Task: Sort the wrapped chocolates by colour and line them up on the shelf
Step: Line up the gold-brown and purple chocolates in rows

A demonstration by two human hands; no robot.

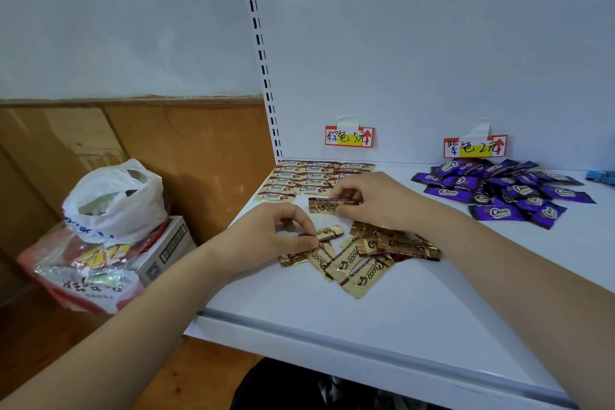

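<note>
The gold chocolates lie in two groups on the white shelf (432, 303): neat rows (309, 178) tucked into the back left corner against the back panel, and a loose heap (362, 260) nearer the middle, some overlapping. The left hand (266, 236) pinches one gold piece (329, 232) by its end at the heap's left edge, thumb and forefinger curled on the wrapper. The right hand (372, 200) grips another gold piece (324, 205) just in front of the rows, fingers bent round its right end. Between rows and heap only a narrow strip of shelf shows, mostly taken by the hands. In front of the heap the shelf runs bare to its front lip, a wide open stretch. To the right, well apart from the gold ones, a purple pile (506, 191) spreads toward the back panel, with bare shelf between the two colours. Two handwritten tags hang on the panel, one (349, 136) above the rows, one (475, 146) above the purple pile. A slotted upright (263, 53) marks the shelf's left edge. Beyond it, lower down, a white bag (113, 200) sits on a carton (166, 250) beside snack packets (83, 273).
</note>
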